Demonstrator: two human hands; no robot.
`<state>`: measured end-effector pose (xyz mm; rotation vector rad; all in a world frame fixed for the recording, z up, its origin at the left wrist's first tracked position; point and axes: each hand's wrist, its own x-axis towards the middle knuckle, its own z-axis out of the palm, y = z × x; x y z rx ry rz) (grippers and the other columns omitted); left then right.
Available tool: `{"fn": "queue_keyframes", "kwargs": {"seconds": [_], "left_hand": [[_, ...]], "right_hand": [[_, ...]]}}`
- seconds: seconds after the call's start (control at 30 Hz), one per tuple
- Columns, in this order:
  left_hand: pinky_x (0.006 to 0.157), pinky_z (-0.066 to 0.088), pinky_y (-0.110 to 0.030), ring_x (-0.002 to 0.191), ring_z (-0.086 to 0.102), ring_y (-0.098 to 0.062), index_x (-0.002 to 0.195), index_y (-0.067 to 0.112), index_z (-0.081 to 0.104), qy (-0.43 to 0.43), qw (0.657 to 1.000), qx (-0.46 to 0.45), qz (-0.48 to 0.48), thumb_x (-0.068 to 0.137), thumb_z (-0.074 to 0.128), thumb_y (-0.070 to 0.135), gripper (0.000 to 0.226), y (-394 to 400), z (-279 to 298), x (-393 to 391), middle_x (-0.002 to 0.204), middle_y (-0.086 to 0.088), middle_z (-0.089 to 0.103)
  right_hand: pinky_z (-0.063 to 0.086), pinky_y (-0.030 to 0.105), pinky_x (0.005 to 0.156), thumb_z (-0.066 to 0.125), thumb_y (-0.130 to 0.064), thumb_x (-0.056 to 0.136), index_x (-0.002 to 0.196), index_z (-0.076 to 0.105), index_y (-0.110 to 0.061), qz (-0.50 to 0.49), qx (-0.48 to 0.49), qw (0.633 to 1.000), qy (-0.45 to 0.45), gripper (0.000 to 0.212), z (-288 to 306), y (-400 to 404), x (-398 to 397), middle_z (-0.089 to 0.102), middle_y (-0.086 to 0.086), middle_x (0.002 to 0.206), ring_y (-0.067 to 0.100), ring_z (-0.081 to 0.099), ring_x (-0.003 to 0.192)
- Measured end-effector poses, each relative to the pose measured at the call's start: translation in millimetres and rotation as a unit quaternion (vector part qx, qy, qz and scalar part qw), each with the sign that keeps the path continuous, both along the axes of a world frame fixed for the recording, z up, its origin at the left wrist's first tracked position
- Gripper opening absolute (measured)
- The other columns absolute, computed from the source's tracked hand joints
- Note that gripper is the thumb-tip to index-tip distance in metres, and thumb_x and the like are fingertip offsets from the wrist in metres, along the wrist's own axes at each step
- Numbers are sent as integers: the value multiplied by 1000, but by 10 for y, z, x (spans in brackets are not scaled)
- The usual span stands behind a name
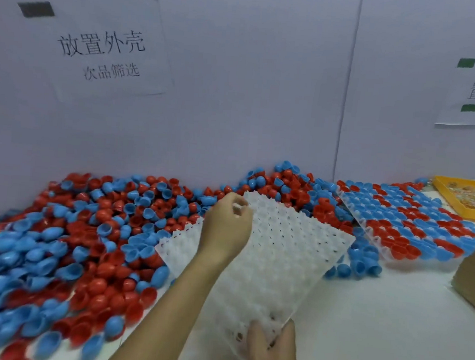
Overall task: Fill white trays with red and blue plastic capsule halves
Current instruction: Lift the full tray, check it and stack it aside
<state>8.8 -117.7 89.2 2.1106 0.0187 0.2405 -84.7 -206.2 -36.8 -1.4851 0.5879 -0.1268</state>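
There is one view only, from the camera on my head. It looks forward and down over the white table (375, 316) toward the pale wall (250, 96), which fills the upper half of the frame. My hands come in close from the bottom edge, and the wide lens bends the wall seam at upper right.

The light over my counter (375, 316) is even and soft with a cool, bluish cast, and I see no hard shadows or glare. The whole view is slightly hazy. The capsule halves (26, 291) at the lower left smear with blur, and the wide lens bends the wall seam (347, 103).
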Motion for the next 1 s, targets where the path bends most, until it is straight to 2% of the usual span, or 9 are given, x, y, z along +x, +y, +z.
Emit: {"fn": "queue_keyframes", "kwargs": {"seconds": [0.13,0.23,0.3,0.43,0.57,0.67,0.73,0.87,1.0], "left_hand": [[101,46,-45,120,50,-30,128,6,44,110,973,94,179,98,54,44,49,780,-392,-478,131,-13,51],[91,57,-45,106,63,-24,143,4,32,191,962,-140,138,92,64,53,78,797,-476,-650,122,-6,56],[87,60,-47,99,67,-25,136,8,44,174,936,-268,144,86,74,50,72,829,-484,-648,116,-8,62],[80,60,-47,88,69,-30,100,6,63,170,876,-417,172,90,74,38,35,929,-438,-609,96,-13,69],[86,59,-57,100,72,-36,122,10,60,117,841,-508,145,104,54,36,32,1023,-355,-634,114,-17,72],[90,57,-60,102,71,-37,122,4,60,55,830,-523,185,106,50,31,33,1297,-249,-620,115,-20,71],[97,53,-59,111,65,-36,124,5,56,27,838,-498,221,104,53,33,34,1576,-174,-659,122,-20,66],[102,49,-60,117,62,-35,118,10,54,-23,854,-439,277,102,57,35,30,2198,-90,-861,125,-17,63],[84,60,-49,103,70,-30,121,10,59,-67,865,-380,322,101,59,33,31,2805,-88,-1234,115,-13,71]], "right_hand": [[45,34,100,65,-16,92,143,46,-11,-27,-34,994,-99,54,54,350,-181,61,12,131,30,59,115],[43,19,78,64,-11,92,141,47,-11,-28,-12,989,-145,52,132,592,-236,64,12,120,27,63,103],[37,11,67,64,-6,91,142,46,-12,-26,-16,984,-176,54,204,674,-296,63,6,116,21,59,96],[43,7,78,61,-5,93,142,44,-25,16,-37,968,-248,55,281,666,-320,66,-3,120,15,62,100],[50,5,73,69,-8,88,119,49,-61,174,-24,937,-303,65,467,588,-255,68,-26,113,-8,65,100],[56,16,71,81,-40,77,113,67,-52,288,25,910,-298,40,689,518,-102,73,-14,113,7,69,104],[59,28,69,83,-69,58,101,79,-36,357,64,897,-252,54,805,525,46,76,-1,107,18,72,100],[55,46,79,68,-74,59,94,82,-17,423,207,872,-130,68,865,789,373,73,17,113,34,72,98],[33,68,107,53,-70,90,146,49,-21,424,442,777,-143,75,843,1093,649,42,15,154,41,43,138]]}}
